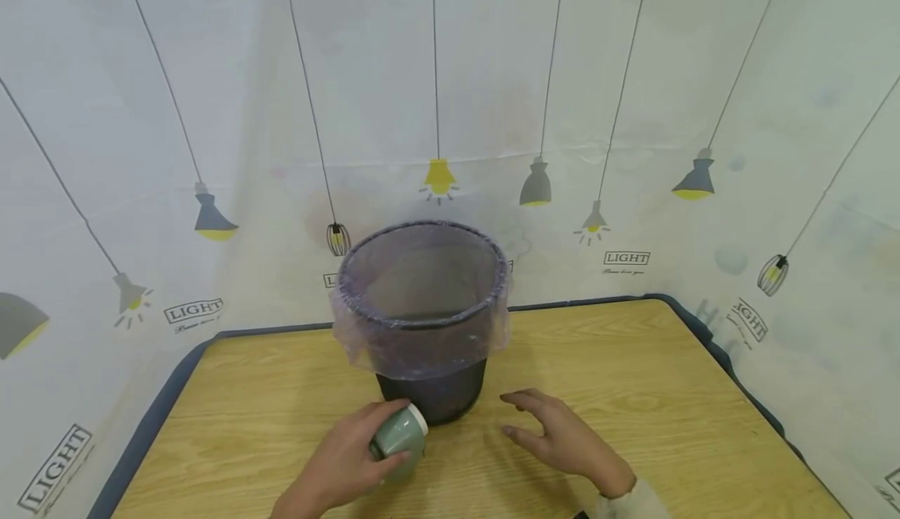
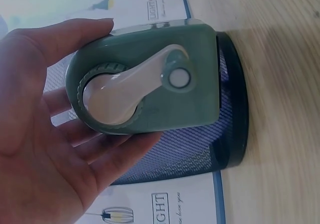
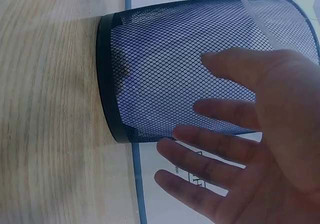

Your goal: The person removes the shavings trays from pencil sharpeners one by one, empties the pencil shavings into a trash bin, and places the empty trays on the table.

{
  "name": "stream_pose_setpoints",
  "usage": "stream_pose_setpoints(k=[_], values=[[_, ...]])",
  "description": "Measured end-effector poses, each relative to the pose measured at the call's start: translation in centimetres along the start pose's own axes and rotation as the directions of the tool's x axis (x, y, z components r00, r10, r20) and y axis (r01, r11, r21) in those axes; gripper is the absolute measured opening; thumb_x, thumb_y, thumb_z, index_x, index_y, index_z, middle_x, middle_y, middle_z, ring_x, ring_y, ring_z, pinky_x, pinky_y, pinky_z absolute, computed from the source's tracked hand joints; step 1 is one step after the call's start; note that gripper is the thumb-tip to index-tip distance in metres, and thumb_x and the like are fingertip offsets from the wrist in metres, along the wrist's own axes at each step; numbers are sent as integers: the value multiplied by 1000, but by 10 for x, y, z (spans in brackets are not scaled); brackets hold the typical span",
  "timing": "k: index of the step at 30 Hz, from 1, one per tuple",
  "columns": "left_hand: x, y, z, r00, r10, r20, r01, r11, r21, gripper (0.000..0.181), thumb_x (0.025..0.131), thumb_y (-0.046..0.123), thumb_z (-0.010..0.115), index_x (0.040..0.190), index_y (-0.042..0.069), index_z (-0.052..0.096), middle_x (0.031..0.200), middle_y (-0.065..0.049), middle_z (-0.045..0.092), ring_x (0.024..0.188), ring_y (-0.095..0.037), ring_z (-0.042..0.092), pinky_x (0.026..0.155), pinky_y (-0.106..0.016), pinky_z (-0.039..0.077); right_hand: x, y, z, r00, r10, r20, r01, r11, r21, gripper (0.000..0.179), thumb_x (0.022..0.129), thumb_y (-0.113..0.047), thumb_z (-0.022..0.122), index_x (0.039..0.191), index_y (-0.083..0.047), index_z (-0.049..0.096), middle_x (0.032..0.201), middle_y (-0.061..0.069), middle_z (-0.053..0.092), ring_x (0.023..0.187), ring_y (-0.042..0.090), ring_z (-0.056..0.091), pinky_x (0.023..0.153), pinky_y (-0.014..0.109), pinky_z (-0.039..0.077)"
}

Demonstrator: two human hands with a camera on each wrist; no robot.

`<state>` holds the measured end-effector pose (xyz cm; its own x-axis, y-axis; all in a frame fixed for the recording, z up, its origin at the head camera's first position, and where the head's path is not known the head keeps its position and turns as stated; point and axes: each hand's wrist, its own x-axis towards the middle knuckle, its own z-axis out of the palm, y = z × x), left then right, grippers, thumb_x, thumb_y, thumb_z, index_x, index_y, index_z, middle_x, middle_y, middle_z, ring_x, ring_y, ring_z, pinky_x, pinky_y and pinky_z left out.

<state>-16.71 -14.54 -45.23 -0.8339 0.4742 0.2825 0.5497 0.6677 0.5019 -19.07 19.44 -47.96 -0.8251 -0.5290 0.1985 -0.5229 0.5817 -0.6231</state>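
Observation:
My left hand (image 1: 344, 456) grips a green hand-crank pencil sharpener (image 1: 402, 431), thumb along one side and fingers around the other. In the left wrist view the sharpener's white crank (image 2: 142, 87) faces the camera, its knob folded across the green body. Just behind it stands a dark mesh waste bin (image 1: 436, 394), upright, with a thin purplish plastic bag (image 1: 422, 351) folded over its rim. To the right of the bin my right hand (image 1: 562, 441) is held with fingers spread and slightly bent, nothing between them; the right wrist view shows it beside the mesh wall (image 3: 165, 69).
The wooden table (image 1: 633, 394) has a dark blue edge (image 1: 186, 370). White sheeting (image 1: 492, 73) printed with hanging lamps rises behind it and on both sides. The bin stands near the middle of the table, its open top above hand height.

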Motion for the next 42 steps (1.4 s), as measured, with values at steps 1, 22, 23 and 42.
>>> stream_pose_setpoints(k=[1,22,23,42], values=[[1,1,0,1000,7,10,-7,1000,-10,60,84,34,79,135,11,57,121,-7,65,92,-17,65,66,-23,51,0,-1,0,1000,0,5,0,1000,8,48,101,-38,56,135,-3,57,133,14,60,112,34,63,90,49,54],[11,20,9,995,70,77,-68,997,-25,60,86,38,76,138,15,56,126,-2,64,100,-15,63,73,-26,53,2,-6,9,991,-135,23,134,991,19,46,101,-32,58,134,-1,56,129,11,63,108,24,64,89,43,56],[11,21,9,994,75,79,-73,997,-29,60,86,38,76,138,15,56,126,-2,64,100,-15,63,73,-26,53,1,-6,9,991,-134,23,133,991,28,45,100,-31,59,134,-2,56,129,10,64,108,22,64,89,42,56],[21,39,14,983,140,120,-134,989,-57,60,86,37,77,139,21,55,127,1,63,102,-9,62,78,-26,54,0,-17,12,983,-168,72,154,974,166,53,95,-32,68,137,-3,54,132,9,61,112,27,63,93,39,55]])
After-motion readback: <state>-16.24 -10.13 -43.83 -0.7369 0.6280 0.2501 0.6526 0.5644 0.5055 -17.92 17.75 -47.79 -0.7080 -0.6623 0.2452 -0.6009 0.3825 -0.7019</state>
